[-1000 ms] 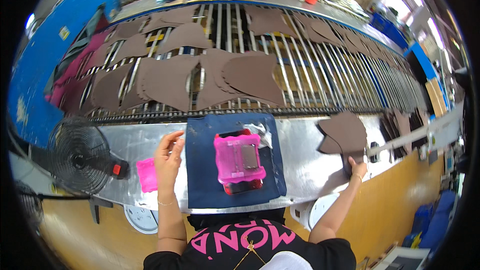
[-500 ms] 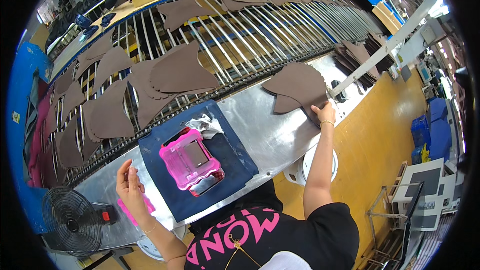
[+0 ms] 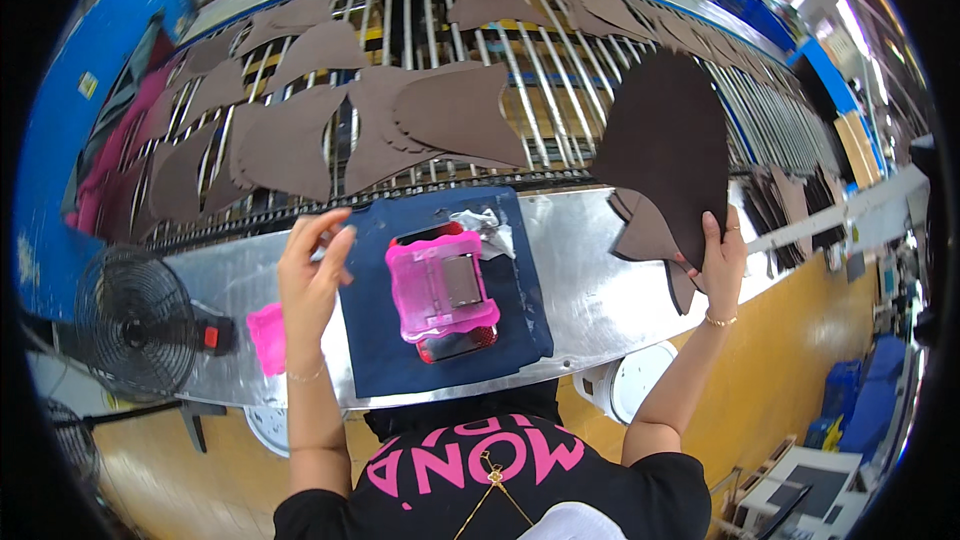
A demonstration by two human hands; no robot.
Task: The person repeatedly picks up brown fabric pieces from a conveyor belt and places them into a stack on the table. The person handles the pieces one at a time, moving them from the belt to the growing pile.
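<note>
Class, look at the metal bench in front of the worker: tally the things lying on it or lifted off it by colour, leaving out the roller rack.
Pink: 2, jig and small block
Navy: 1, mat
Brown: 2, lifted piece and stack
Total: 5

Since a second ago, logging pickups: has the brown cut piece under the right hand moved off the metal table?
Yes. The right hand now holds the brown cut piece raised upright above the metal table.

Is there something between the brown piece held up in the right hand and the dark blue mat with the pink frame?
Nothing visible stands between them. The right hand holds the brown piece over bare metal table beside the dark blue mat.
</note>
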